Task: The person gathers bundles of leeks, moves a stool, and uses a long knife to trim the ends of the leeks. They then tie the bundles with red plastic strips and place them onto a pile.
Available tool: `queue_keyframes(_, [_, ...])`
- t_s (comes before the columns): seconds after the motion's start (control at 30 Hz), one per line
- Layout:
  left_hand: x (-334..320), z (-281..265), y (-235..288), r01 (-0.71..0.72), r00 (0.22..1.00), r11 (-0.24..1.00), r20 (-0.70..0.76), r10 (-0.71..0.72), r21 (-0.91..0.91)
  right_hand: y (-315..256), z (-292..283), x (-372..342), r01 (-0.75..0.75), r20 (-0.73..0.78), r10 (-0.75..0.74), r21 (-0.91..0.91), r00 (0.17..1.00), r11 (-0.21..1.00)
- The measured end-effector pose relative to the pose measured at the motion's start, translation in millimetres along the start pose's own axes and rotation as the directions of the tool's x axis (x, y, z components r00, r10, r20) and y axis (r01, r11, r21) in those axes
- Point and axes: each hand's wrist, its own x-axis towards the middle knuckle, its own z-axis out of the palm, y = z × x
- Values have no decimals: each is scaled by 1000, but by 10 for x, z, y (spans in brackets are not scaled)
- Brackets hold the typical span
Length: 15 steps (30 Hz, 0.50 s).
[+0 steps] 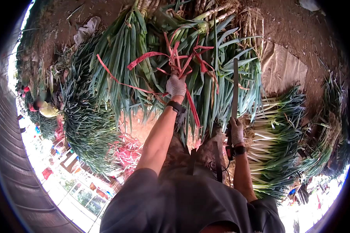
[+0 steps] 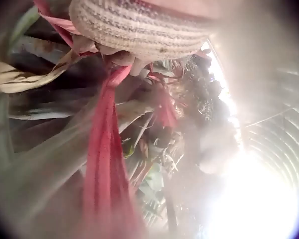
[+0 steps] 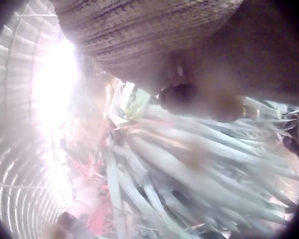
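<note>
My left hand [image 1: 176, 86], in a knitted glove, grips a bunch of red plastic strips [image 1: 175, 58] over a big heap of green onions [image 1: 136, 58]. Several strip ends fan out across the leaves, and one broad red strip [image 2: 105, 154] hangs below the glove in the left wrist view. My right hand [image 1: 237, 134], also gloved, holds a long knife [image 1: 235, 85] by its handle. Its dark, narrow blade points away from me along the right side of the heap. Long onion leaves [image 3: 189, 159] spread beneath the right hand in the right wrist view.
Trimmed green onions with white stalks [image 1: 264, 147] lie to the right. A long leafy pile [image 1: 87, 116] and loose red strips [image 1: 126, 151] are at left, where another person [image 1: 47, 108] is low beside it. A brown sheet [image 1: 282, 68] covers soil at right.
</note>
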Motion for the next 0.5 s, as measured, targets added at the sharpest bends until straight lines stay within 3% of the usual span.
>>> queue_keyframes(0.2, [267,105,-112,115,988,993,103,-118,36,22,-43,54,17,-8,-17,14,1000,1000])
queue_keyframes(0.3, [172,-250,4,-150,965,936,156,208,-318,3,-56,73,24,-19,-23,31,1000,999])
queue_keyframes(0.33, [171,-391,54,-173,935,808,165,315,-563,-7,-64,88,36,-28,-35,33,999,999])
queue_keyframes(0.37, [-45,-938,532,-163,921,732,164,354,-662,-7,-35,97,51,-30,-50,35,998,998])
queue_keyframes(0.4, [-101,-1403,784,-252,879,694,140,455,-674,-104,-6,15,3,-21,-2,55,1000,998])
queue_keyframes(0.43, [-103,-1861,940,-101,909,767,254,330,-634,-124,-17,44,-5,-4,6,41,1000,999])
queue_keyframes(0.47, [-244,-2402,1337,-65,947,788,210,242,-612,-148,-19,91,10,1,-10,49,1000,999])
queue_keyframes(0.5, [0,-2689,1186,-276,936,727,-4,352,-629,-114,-47,84,13,3,-13,51,1000,999])
